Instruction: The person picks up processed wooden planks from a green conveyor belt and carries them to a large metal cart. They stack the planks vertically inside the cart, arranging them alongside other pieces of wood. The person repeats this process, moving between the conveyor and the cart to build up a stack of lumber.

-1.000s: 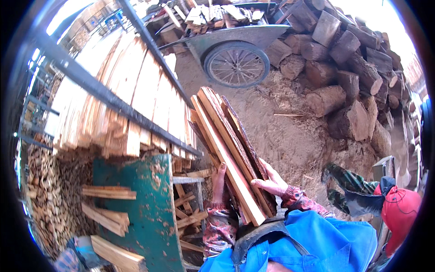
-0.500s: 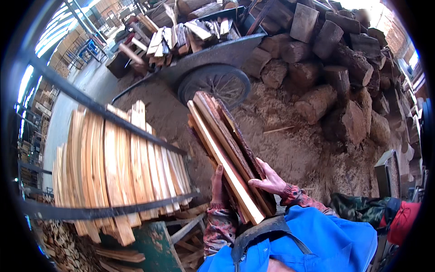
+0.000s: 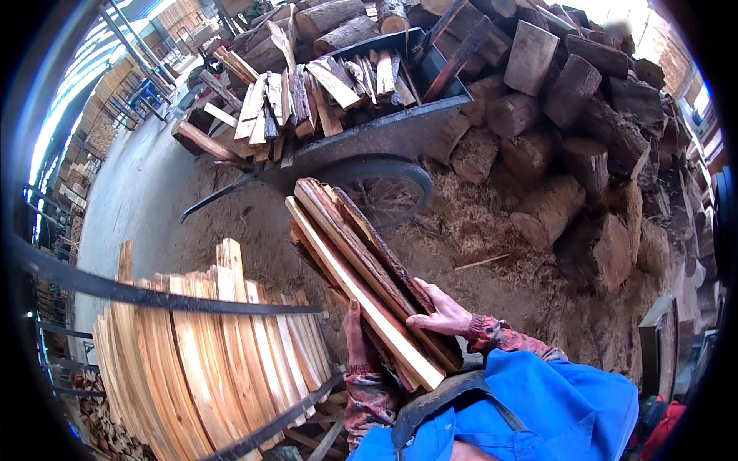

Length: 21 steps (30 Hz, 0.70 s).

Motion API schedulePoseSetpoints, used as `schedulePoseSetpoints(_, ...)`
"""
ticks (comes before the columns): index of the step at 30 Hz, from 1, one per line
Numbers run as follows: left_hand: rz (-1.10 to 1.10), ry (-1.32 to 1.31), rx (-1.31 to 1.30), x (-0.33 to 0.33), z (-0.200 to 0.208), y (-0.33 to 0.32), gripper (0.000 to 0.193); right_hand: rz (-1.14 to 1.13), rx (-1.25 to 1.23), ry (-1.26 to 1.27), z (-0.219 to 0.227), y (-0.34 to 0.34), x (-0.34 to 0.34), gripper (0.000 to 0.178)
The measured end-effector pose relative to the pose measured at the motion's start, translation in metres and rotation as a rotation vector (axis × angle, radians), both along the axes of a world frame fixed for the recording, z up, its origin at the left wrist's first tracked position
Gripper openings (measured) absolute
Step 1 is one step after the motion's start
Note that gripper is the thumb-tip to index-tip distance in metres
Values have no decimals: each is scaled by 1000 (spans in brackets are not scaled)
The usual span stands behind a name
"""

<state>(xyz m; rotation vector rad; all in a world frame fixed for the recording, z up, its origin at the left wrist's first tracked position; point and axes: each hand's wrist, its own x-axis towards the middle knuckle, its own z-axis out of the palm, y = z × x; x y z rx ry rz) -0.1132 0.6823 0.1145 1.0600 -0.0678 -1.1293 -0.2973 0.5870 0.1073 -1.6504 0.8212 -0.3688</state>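
Observation:
A bundle of rough wood slats (image 3: pixel 361 269), some edged with bark, slants up and away from my body. My left hand (image 3: pixel 356 336) clasps its left side, thumb along the pale outer slat. From the right, my right hand (image 3: pixel 442 311) presses against the bark-edged pieces, fingers partly hidden beneath. The bundle's near end rests close to my blue apron (image 3: pixel 538 407). Beyond its far end stands a wheelbarrow (image 3: pixel 361 146) with a spoked wheel, loaded with loose wood offcuts (image 3: pixel 334 81).
At the left, a stack of pale slats (image 3: pixel 207 338) sits within a dark metal frame (image 3: pixel 169 298). A heap of logs (image 3: pixel 538 200) fills the far right. Sawdust covers the ground (image 3: pixel 492 292), where a thin stick (image 3: pixel 482 262) lies.
My view has shifted, so the wheelbarrow shows more fully and the slat stack sits lower. The bundle's far end has swung slightly left. Both hands keep their hold.

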Motion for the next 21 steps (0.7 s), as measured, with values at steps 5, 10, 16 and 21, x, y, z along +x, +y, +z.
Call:
schedulePoseSetpoints(5,-52,70,-17,55,-12,-84,50,-60,-63,56,-3,-78,50,111)
schedulePoseSetpoints(10,-112,68,-6,96,-10,-171,50,-124,-32,48,4,-145,82,107)
schedulePoseSetpoints(16,-267,20,-68,116,4,-264,60,-209,-116,-34,14,-224,95,100)
schedulePoseSetpoints(21,-268,-71,-115,126,27,-377,49,-267,-151,-265,34,-326,105,96)
